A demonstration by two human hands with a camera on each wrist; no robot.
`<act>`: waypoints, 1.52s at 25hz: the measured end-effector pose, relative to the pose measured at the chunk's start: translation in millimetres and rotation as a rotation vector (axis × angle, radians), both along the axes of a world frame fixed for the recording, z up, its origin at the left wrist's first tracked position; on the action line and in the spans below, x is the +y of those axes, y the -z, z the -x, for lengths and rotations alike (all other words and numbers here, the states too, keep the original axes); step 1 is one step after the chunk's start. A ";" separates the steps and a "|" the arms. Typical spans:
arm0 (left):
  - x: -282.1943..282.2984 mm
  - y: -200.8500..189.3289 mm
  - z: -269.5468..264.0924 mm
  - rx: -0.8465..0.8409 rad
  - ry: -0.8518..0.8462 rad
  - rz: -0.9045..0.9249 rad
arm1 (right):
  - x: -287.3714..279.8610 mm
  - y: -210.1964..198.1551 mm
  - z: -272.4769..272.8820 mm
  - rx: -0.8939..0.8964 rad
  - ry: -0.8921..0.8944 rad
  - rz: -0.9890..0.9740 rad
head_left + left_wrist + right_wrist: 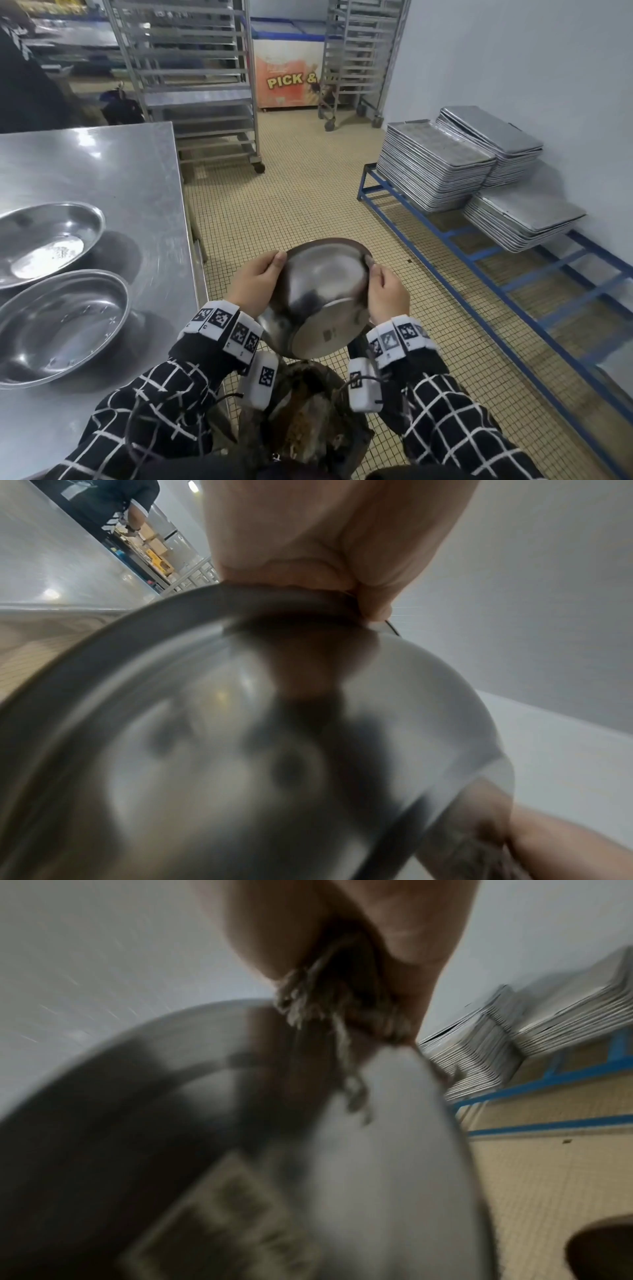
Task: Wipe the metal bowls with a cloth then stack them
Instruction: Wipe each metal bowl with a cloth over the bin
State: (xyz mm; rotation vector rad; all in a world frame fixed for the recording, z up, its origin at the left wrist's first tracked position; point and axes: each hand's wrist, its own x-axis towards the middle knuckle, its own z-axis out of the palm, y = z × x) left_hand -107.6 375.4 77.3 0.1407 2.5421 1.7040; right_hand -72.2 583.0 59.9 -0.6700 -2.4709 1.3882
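Observation:
I hold a metal bowl tilted in the air beside the table, its flat base turned toward me. My left hand grips the left rim, thumb on the outside wall. My right hand grips the right rim. In the right wrist view a frayed brownish cloth is pinched between my right hand and the bowl. The left wrist view shows my left hand curled over the rim of the bowl. Two more metal bowls lie side by side, open side up, on the steel table.
A dark bin with waste stands on the tiled floor under the held bowl. Stacks of metal trays rest on a blue frame along the right wall. Wheeled racks and a chest freezer stand behind. Another person is at far left.

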 end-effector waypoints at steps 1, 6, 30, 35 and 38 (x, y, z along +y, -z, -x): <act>-0.5 -0.8 -0.7 0.013 -0.022 0.011 | 5.9 2.9 -1.6 -0.009 0.006 -0.007; 2.2 0.4 -2.0 0.070 -0.094 0.070 | -22.6 -6.3 -19.5 0.354 -0.102 -0.126; -27.8 38.9 -4.8 -0.161 -0.066 -0.086 | 15.9 41.0 -11.8 -0.047 0.068 0.166; -23.7 42.6 -9.6 -0.070 0.078 0.058 | 10.9 33.3 -2.5 0.086 -0.077 -0.166; -9.0 37.1 -12.5 0.008 0.215 0.231 | -3.1 23.1 4.1 0.122 -0.325 -0.483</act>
